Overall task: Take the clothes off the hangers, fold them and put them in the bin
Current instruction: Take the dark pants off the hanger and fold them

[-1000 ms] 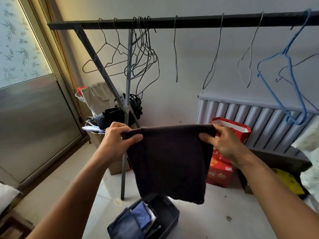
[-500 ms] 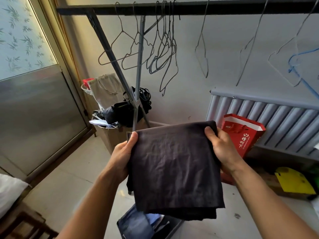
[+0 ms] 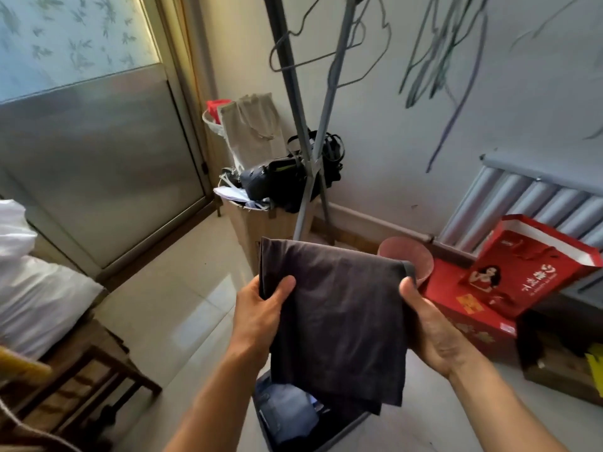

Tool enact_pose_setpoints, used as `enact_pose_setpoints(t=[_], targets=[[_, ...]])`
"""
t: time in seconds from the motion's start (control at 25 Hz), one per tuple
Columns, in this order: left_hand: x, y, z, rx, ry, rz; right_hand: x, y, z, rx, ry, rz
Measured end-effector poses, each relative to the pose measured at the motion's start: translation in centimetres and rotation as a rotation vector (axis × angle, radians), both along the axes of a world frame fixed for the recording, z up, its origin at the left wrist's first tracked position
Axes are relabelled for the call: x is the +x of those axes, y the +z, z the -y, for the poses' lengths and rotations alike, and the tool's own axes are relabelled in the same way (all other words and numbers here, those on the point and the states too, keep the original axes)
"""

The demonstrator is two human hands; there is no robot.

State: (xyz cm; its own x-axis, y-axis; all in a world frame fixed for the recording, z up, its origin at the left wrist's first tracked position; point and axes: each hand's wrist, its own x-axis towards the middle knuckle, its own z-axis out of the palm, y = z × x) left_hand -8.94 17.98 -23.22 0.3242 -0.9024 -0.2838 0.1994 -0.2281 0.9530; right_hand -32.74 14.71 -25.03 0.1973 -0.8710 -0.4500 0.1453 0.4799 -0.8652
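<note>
1. Head view: both hands were clamped on one folded dark garment (image 3: 336, 321). They were set apart on its opposite edges.
2. The left hand (image 3: 261, 308) gripped the left edge near the top corner, with the thumb lying over the cloth and the fingers hidden underneath.
3. The right hand (image 3: 430, 327) pinched the right edge, with its thumb on top near the upper right corner.
4. The garment was held in the air and tilted away from the camera. Its lower layers hung loose and uneven at the bottom.
5. Directly under that hanging edge stood the dark bin (image 3: 350, 427) on the tiled floor (image 3: 182, 288), partly covered by the cloth. Folded blue clothes (image 3: 287, 415) lay inside it on the left.
6. Beyond the hands rose the crossed legs of the rack (image 3: 293, 102), with bare wire hangers (image 3: 313, 57) blurred above.
7. To the right, a red paper bag (image 3: 522, 272) leaned against the radiator (image 3: 528, 203), with a red box (image 3: 456, 308) just in front of the bag.
</note>
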Motion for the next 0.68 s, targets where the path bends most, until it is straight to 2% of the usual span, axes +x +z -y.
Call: enact_pose_setpoints(t=[0.08, 0.16, 0.28, 0.48, 0.68], targets=[[0.2, -1.7, 1.1, 0.011, 0.095, 0.001, 1.6, -2.4, 2.2, 0.023, -0.021, -0.124], [0.7, -3.4, 2.6, 0.043, 0.184, -0.009, 3.1, -4.2, 4.7, 0.021, -0.123, -0.167], [2.0, -6.1, 5.2, 0.061, 0.305, 0.039, 5.4, -6.2, 9.1, -0.102, -0.206, -0.239], [4.4, -13.2, 8.2, 0.088, 0.453, 0.217, 8.9, -10.9, 13.8, -0.444, -0.1, -0.734], [6.4, -23.8, 8.4, 0.284, 0.611, 0.294, 10.4, -22.1, 14.2, -0.427, -0.034, -0.737]])
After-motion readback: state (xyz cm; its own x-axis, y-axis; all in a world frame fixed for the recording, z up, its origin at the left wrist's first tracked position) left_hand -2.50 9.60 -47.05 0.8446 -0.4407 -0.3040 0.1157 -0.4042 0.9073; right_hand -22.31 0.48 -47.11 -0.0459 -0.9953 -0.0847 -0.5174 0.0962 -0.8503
